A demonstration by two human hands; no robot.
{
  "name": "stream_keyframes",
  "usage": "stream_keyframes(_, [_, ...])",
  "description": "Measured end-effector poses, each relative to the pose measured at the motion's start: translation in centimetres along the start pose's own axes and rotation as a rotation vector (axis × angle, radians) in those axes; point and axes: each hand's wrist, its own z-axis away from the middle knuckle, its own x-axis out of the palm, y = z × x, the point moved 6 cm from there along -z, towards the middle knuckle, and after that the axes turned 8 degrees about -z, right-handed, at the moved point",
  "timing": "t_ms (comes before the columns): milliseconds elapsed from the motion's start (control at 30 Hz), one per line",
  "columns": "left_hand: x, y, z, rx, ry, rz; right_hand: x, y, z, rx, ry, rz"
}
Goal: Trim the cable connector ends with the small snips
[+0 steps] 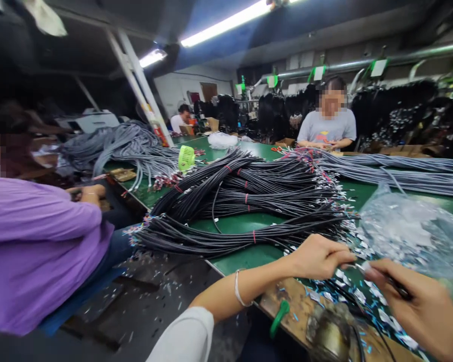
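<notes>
My left hand (317, 256) reaches over the table's near edge, thumb and fingers pinched together. What lies between its fingertips is too small to make out. Close by on the right, my right hand (423, 301) is closed around a black cable (400, 289), blurred by motion; a whitish bit shows at its fingertips, facing my left hand. Beyond my hands, bundles of black cables (249, 236) tied with red bands lie on the green table (245, 264), their stripped coloured wire ends fanning out at both sides.
Cut white and blue scraps litter the table and floor. A wooden board (294, 311) carries a metal device (330, 332) and a green handle (280, 318). Clear plastic bags (415, 226), grey cables (419, 176) and a green basket (186, 158) lie around. A person in purple (41, 241) sits left; another works opposite.
</notes>
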Motion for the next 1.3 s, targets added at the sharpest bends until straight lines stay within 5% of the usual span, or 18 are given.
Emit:
stream_keyframes(367, [-0.1, 0.6, 0.3, 0.107, 0.051, 0.107, 3.2, 2.5, 0.9, 0.523, -0.215, -0.452])
stream_keyframes(600, [-0.8, 0.3, 0.4, 0.050, 0.064, 0.225, 0.7, 0.4, 0.4, 0.248, 0.004, -0.276])
stream_keyframes(900, [0.1, -0.4, 0.3, -0.004, -0.016, 0.386, 0.7, -0.3, 1.2, 0.047, 0.224, -0.053])
stream_keyframes(1167, [1.7, -0.8, 0.0, -0.078, -0.115, 0.718, 1.5, 0.9, 2.5, 0.069, 0.386, 0.015])
stream_keyframes(1300, [1.7, -0.8, 0.0, -0.081, -0.072, 0.654, 1.8, 1.0, 2.2, 0.167, 0.478, -0.157])
